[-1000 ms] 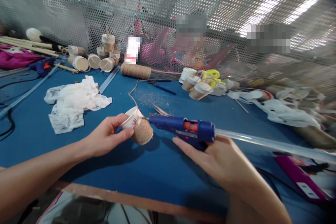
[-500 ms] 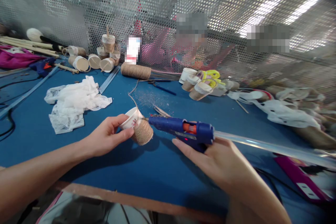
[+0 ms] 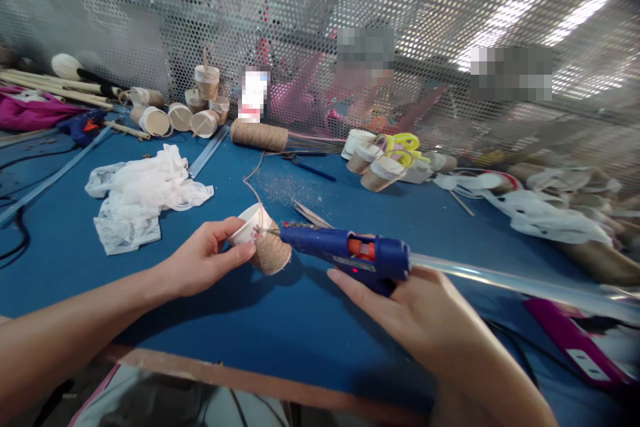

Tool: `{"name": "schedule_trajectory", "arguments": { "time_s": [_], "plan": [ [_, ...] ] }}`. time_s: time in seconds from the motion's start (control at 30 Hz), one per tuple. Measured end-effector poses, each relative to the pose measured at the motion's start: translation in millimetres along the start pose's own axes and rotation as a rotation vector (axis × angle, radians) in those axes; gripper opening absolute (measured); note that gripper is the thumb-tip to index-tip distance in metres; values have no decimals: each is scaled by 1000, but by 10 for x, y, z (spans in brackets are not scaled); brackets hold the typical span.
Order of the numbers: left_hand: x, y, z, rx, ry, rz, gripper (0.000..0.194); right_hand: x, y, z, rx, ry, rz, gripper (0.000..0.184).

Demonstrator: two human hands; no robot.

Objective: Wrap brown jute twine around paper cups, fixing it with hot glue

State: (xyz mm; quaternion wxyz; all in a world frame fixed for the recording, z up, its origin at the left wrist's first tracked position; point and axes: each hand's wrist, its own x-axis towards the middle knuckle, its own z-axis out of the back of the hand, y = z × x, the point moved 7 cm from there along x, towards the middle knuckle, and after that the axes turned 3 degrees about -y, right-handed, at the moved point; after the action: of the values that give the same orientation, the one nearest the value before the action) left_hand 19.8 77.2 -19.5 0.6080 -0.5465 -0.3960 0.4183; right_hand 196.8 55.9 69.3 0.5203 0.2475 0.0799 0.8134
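Observation:
My left hand (image 3: 210, 257) is closed on the rim end of a paper cup (image 3: 273, 252), tilted with its base toward the lower right. Brown twine wraps the cup's lower part; white shows near the rim. From the cup a loose strand of twine (image 3: 250, 181) runs back to a twine spool (image 3: 259, 136). My right hand (image 3: 400, 307) grips a blue hot glue gun (image 3: 345, 247), its nozzle at the cup's side by the upper edge of the wrapping. A red light glows on the gun, and a long clear glue stick (image 3: 480, 275) sticks out behind it.
White lace fabric (image 3: 145, 193) lies at the left. Twine-wrapped cups (image 3: 204, 123) stand and lie by the perforated metal screen (image 3: 310, 33). Blue-handled pliers (image 3: 315, 170) rest mid-table. A second glue gun (image 3: 80, 128) sits far left, a magenta power strip (image 3: 565, 340) at right.
The glue gun's nozzle has shifted slightly left and down along the cup's side. My left hand and the cup have stayed nearly still.

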Motion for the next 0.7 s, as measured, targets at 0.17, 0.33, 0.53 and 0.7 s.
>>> {"name": "schedule_trajectory", "arguments": {
  "time_s": [0.17, 0.33, 0.53, 0.7],
  "plan": [
    [3, -15, 2, -6, 1, -13, 25, -6, -64, -26, -28, 16, -7, 25],
    [2, -29, 5, -2, 2, -28, 22, -11, -91, -17, -17, -24, -14, 23],
    [-4, -33, 3, 0, 2, -24, 24, -4, -77, -24, -6, -4, -23, 24],
    [0, -35, 1, 9, 1, -20, 22, -18, -76, -32, 18, -35, -44, 27]
  ]
}}
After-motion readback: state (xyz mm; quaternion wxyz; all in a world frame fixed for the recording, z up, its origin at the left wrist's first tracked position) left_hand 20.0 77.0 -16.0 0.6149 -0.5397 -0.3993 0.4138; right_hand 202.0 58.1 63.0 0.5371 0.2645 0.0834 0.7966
